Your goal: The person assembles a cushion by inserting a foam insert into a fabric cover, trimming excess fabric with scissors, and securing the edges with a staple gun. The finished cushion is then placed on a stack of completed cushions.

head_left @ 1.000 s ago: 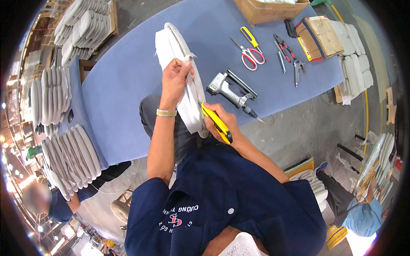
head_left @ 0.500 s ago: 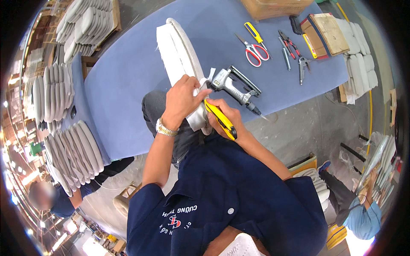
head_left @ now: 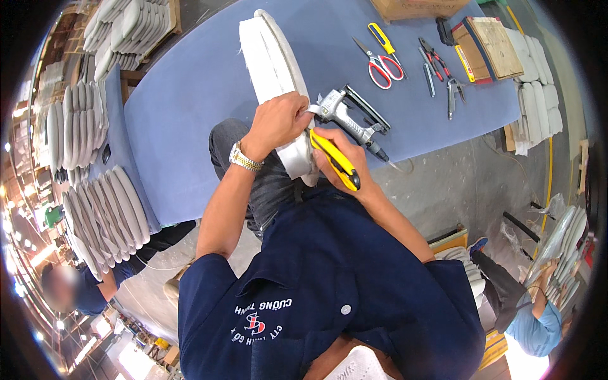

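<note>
A long padded cushion [head_left: 269,54] with pale grey fabric lies on edge, running from the table to my lap. My left hand [head_left: 278,123] is closed on its right side, pinching a strip of the cover fabric [head_left: 313,109]. Just below, my right hand [head_left: 354,155] grips a yellow utility knife [head_left: 330,152], its front end against the cushion's edge. The blade itself is hidden. A silver staple gun [head_left: 345,114] with an air hose lies on the table right beside both hands.
Red-handled scissors [head_left: 382,71], a yellow screwdriver [head_left: 381,38] and red-handled pliers [head_left: 433,56] lie on the blue table [head_left: 183,126]. A cardboard box [head_left: 418,9] stands at the far edge. Stacked cushions [head_left: 104,212] are at left. Two other people work nearby, at lower left and lower right.
My left hand has shifted slightly farther up the cushion, and its thumb has drawn in from the knife tip. The knife stays by the cushion's edge. The whole view has shifted a little.
</note>
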### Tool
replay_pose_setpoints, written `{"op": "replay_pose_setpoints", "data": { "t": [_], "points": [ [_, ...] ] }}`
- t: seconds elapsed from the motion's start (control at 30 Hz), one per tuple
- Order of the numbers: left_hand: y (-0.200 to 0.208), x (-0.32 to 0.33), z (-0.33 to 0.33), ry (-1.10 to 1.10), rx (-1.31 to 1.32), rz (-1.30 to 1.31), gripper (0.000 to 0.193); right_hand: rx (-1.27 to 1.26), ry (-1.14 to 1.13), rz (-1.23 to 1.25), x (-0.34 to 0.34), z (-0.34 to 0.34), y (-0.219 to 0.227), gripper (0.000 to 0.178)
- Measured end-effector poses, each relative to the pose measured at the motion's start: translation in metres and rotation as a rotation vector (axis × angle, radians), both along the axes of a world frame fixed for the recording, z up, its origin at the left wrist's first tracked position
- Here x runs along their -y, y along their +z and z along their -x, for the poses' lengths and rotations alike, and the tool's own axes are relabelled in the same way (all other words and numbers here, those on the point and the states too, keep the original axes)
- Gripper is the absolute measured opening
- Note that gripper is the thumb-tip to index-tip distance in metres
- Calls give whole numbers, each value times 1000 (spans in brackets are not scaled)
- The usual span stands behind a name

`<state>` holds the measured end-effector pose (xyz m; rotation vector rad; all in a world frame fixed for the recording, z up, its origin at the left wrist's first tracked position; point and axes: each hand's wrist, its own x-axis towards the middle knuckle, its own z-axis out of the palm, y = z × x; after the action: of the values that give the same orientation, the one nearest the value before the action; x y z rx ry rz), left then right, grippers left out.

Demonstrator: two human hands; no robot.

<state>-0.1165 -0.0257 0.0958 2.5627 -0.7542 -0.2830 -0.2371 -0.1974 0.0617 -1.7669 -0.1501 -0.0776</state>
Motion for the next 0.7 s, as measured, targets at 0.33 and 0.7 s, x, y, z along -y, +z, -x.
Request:
{"op": "replay_pose_setpoints", "data": {
  "t": [0.33, 0.7],
  "points": [
    [-37, 9, 14, 280, -100, 341, 18, -108, -98, -80, 7, 17, -12, 38],
    [-38, -4, 21, 352, -462, 636, 23, 28, -239, -85, -7, 20, -18, 35]
  ]
}}
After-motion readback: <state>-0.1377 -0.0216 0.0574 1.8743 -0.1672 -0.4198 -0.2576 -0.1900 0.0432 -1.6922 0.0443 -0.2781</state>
